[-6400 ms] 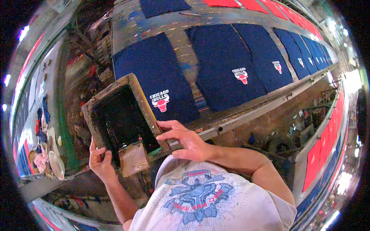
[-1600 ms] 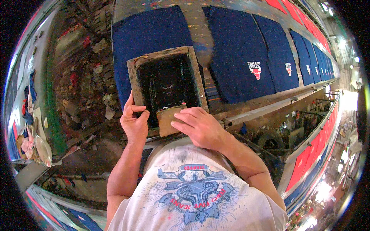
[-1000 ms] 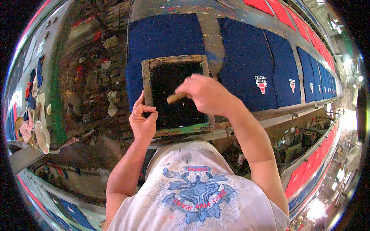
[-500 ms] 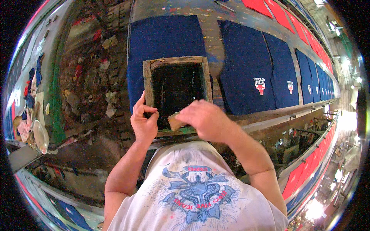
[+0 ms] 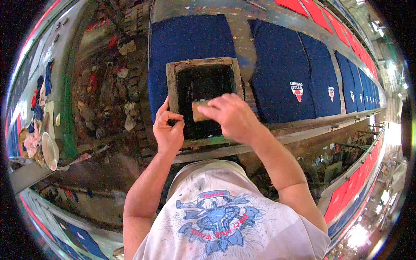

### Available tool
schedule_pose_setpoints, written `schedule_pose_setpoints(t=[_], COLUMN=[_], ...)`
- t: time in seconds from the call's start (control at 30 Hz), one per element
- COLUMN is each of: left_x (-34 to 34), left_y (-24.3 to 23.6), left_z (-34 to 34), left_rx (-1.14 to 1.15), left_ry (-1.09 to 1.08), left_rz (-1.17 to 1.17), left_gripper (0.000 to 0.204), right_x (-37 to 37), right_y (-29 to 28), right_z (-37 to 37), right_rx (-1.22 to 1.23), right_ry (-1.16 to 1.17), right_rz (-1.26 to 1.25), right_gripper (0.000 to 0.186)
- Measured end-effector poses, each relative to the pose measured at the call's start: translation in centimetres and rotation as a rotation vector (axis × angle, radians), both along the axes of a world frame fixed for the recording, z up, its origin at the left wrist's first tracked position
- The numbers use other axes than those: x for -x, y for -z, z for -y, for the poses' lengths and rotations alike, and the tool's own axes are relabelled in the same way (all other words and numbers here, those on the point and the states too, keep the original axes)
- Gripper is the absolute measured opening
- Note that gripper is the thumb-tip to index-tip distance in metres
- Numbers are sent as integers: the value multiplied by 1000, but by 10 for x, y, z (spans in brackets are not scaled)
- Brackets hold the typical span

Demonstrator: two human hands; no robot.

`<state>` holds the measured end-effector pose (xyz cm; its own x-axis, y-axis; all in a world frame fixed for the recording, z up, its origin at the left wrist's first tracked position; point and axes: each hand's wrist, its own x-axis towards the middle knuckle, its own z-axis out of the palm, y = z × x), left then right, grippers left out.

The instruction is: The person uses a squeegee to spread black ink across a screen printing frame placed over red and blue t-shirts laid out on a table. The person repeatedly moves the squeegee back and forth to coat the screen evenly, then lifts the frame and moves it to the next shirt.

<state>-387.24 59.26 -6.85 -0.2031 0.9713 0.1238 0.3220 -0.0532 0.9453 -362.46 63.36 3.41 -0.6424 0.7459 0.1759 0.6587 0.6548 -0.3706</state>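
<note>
A wooden-framed printing screen with a dark mesh lies on a dark navy fabric piece in front of me. My left hand is closed on the left side of the frame, its index finger stretched along the wood. In my right hand is a small wooden squeegee, gripped from its right end over the middle of the mesh. The squeegee's lower edge is hard to make out against the dark screen. Wet-looking dark ink or shadow covers the mesh.
To the right, navy pieces with a small red-and-white bull print lie in a row along the long table. Red fabric pieces line its far side. A rail follows the near edge. At far left, a bowl sits beside rags.
My right hand has pushed the squeegee away from me, from the near end of the screen to its middle. My left hand keeps its hold on the frame; the whole view has shifted slightly.
</note>
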Motion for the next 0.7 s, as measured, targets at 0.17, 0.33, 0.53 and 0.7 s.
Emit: schedule_pose_setpoints(t=[0.17,0.33,0.53,0.7], left_x=[-1,-2,-4,-7], left_y=[-1,-7,-6,-14], left_z=[-2,-4,-6,0], left_rx=[-37,-21,-48,-210], left_ry=[6,11,14,-2], left_rz=[11,-25,-4,-91], left_gripper=[13,13,15,24], right_x=[-2,-10,-36,-52], right_y=[-5,-5,26,34], right_z=[56,75,75,78], right_rx=[50,196,117,433], right_ry=[-62,-39,569,635], right_rz=[15,-11,-370,-474], right_gripper=[55,58,68,73])
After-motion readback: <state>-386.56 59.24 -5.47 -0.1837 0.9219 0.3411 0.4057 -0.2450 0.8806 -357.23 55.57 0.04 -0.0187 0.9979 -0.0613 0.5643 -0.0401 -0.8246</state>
